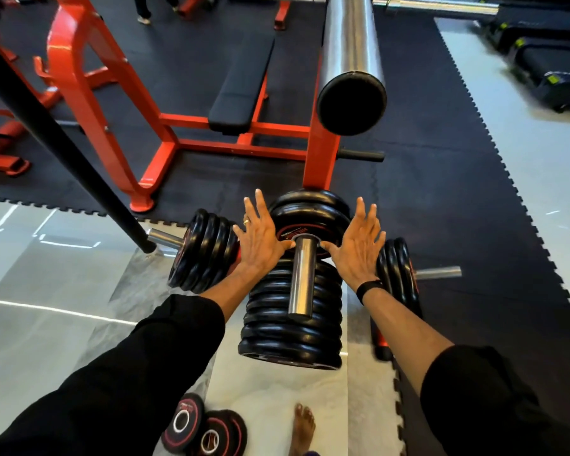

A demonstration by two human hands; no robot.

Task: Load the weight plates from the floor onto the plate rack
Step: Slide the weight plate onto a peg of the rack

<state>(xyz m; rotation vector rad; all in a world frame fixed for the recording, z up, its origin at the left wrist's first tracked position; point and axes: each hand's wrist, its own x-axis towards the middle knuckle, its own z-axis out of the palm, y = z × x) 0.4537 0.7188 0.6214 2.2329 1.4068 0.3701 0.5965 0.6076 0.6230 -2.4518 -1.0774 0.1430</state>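
Overhead, at a gym plate rack [320, 159]: left hand [260, 240] and right hand [359, 243] pressed flat, fingers splayed wide and gripping nothing, against the face of a black weight plate [310, 222] with a red centre ring; plate threaded on the chrome peg [301, 278] pointing toward the camera, pushed up against more plates [310, 197] behind it at the red upright; thumbs close to the peg on either side; ring on one finger of the left hand, dark band [369, 287] around the right wrist, black sleeves pushed up both forearms.

Below the peg, a thick pack of black plates [293, 324] on a lower peg; to the left, another row of plates [204, 251] on a side peg with its chrome tip showing; to the right, a few plates [399, 271] on the opposite side peg.

Down on the pale floor, near the bottom edge, two small plates [204, 429] with red and white rings, overlapping, just left of a bare foot [303, 429]; beyond the rack, black rubber matting, a red bench frame [119, 93] with a black pad, and a steel barbell sleeve [351, 60] looming overhead.
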